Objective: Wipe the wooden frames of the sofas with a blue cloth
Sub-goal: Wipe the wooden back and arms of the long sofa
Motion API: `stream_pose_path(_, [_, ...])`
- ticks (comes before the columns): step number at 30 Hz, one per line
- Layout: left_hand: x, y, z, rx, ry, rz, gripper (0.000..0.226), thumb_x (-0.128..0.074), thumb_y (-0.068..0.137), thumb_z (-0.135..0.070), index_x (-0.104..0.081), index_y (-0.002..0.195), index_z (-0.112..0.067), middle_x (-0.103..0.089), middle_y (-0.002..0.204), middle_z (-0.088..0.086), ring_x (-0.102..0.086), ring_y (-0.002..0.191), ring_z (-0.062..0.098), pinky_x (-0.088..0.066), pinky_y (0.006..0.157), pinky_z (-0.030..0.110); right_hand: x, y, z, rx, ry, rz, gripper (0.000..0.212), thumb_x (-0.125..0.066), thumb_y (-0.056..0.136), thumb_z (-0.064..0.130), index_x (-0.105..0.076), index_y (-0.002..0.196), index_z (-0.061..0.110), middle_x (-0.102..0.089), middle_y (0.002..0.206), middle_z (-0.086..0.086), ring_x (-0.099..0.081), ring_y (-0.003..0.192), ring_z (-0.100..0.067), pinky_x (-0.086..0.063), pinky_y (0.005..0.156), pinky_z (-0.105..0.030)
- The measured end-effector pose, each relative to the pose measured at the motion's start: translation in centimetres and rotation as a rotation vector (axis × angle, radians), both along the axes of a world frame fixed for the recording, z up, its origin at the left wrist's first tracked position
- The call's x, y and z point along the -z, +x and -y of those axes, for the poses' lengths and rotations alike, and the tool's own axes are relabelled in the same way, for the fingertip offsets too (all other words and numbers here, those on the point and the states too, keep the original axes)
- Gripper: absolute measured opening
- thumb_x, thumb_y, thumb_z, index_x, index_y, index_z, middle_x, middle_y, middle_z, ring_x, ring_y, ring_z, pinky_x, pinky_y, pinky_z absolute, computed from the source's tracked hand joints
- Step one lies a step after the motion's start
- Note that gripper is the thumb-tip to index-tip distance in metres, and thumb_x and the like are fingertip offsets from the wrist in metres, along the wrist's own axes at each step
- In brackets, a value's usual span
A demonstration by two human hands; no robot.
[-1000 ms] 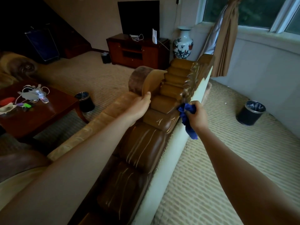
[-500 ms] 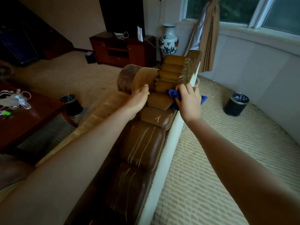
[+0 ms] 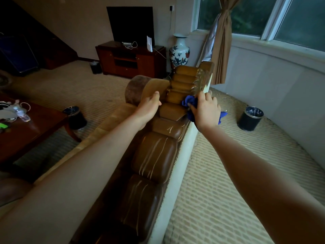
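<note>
I look along the top of a brown sofa back with its carved wooden frame (image 3: pixel 200 80) running away from me. My right hand (image 3: pixel 206 110) grips a bunched blue cloth (image 3: pixel 189 103) and presses it on the frame's upper edge, with a tail of cloth (image 3: pixel 222 115) sticking out on the far side of the hand. My left hand (image 3: pixel 149 108) rests on the padded top of the sofa (image 3: pixel 154 155), its fingers curled over the edge beside a tan cushion (image 3: pixel 153 88).
A black waste bin (image 3: pixel 250 118) stands on the carpet to the right, another black bin (image 3: pixel 74 117) by the dark wooden coffee table (image 3: pixel 35 127) at left. Beyond are a TV cabinet (image 3: pixel 131 59), a painted vase (image 3: pixel 179 51) and a curtain (image 3: pixel 221 41).
My right hand lifted the cloth from the side of the frame up onto its top edge. The left hand has stayed on the sofa top.
</note>
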State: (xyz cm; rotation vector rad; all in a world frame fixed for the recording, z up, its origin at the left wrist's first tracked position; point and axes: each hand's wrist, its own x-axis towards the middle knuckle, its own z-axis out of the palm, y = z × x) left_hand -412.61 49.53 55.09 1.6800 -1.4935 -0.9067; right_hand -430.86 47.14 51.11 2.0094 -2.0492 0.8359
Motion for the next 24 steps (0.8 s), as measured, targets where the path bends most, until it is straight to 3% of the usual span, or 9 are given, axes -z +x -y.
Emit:
stream_pose_path(5, [0.3, 0.0, 0.5, 0.007, 0.011, 0.012, 0.048, -0.019, 0.101, -0.048, -0.058, 0.101, -0.020, -0.050, 0.110, 0.002, -0.045, 0.104, 0.016, -0.031, 0.090, 0.031, 1.4, 0.5, 0.9, -0.006, 0.004, 0.006, 0.041, -0.045, 0.095, 0.044, -0.049, 0.114, 0.008, -0.054, 0.111, -0.012, -0.049, 0.101, -0.036, -0.040, 0.079, -0.044])
stream_pose_path(11, [0.4, -0.1, 0.5, 0.006, 0.043, 0.041, 0.054, -0.020, 0.102, -0.047, -0.058, 0.115, -0.012, -0.050, 0.113, 0.003, -0.046, 0.115, 0.020, -0.030, 0.092, 0.030, 0.9, -0.1, 1.1, -0.061, -0.023, -0.110, 0.029, -0.051, 0.095, 0.031, -0.049, 0.112, 0.008, -0.054, 0.110, -0.012, -0.049, 0.104, -0.037, -0.041, 0.080, -0.045])
stream_pose_path(15, [0.3, 0.2, 0.5, -0.020, 0.051, 0.036, 0.057, -0.020, 0.102, -0.046, -0.056, 0.125, -0.008, -0.053, 0.126, 0.006, -0.046, 0.122, 0.020, -0.030, 0.101, 0.033, 1.0, -1.5, 0.0, -0.023, 0.150, -0.222, 0.048, -0.070, 0.078, 0.019, -0.045, 0.117, 0.010, -0.053, 0.113, -0.010, -0.049, 0.105, -0.033, -0.040, 0.084, -0.044])
stream_pose_path(17, [0.4, 0.3, 0.4, -0.027, 0.022, 0.020, 0.052, -0.022, 0.103, -0.044, -0.058, 0.117, -0.009, -0.054, 0.108, -0.001, -0.051, 0.107, 0.014, -0.033, 0.093, 0.031, 1.4, -2.3, -0.5, 0.016, 0.192, -0.054, 0.042, -0.067, 0.081, 0.024, -0.046, 0.115, 0.011, -0.054, 0.110, -0.010, -0.050, 0.104, -0.033, -0.042, 0.081, -0.044])
stream_pose_path(19, [0.5, 0.1, 0.3, -0.055, -0.052, 0.008, 0.037, -0.030, 0.102, -0.039, -0.058, 0.107, -0.014, -0.052, 0.092, -0.005, -0.050, 0.091, 0.011, -0.035, 0.080, 0.026, 0.8, -2.2, -0.5, 0.037, 0.169, 0.282, 0.030, -0.060, 0.085, 0.034, -0.047, 0.103, 0.014, -0.056, 0.112, -0.012, -0.054, 0.099, -0.032, -0.045, 0.076, -0.043])
stream_pose_path(22, [0.1, -0.1, 0.0, -0.028, -0.235, 0.023, 0.024, -0.045, 0.098, -0.034, -0.059, 0.112, -0.019, -0.053, 0.092, -0.011, -0.053, 0.094, 0.010, -0.039, 0.075, 0.021, -2.2, -0.8, 0.0, -0.009, 0.135, 0.792, 0.040, -0.056, 0.073, 0.059, -0.045, 0.090, 0.024, -0.056, 0.121, -0.012, -0.054, 0.112, -0.029, -0.047, 0.089, -0.045])
stream_pose_path(24, [-0.4, -0.6, 0.1, 0.099, -0.273, -0.103, 0.030, -0.053, 0.094, -0.039, -0.056, 0.120, -0.024, -0.056, 0.102, -0.013, -0.055, 0.103, 0.008, -0.044, 0.084, 0.020, -4.7, 1.1, 0.1, -0.082, 0.151, 1.044, 0.034, -0.057, 0.079, 0.055, -0.047, 0.089, 0.024, -0.061, 0.107, -0.008, -0.057, 0.109, -0.026, -0.046, 0.096, -0.047])
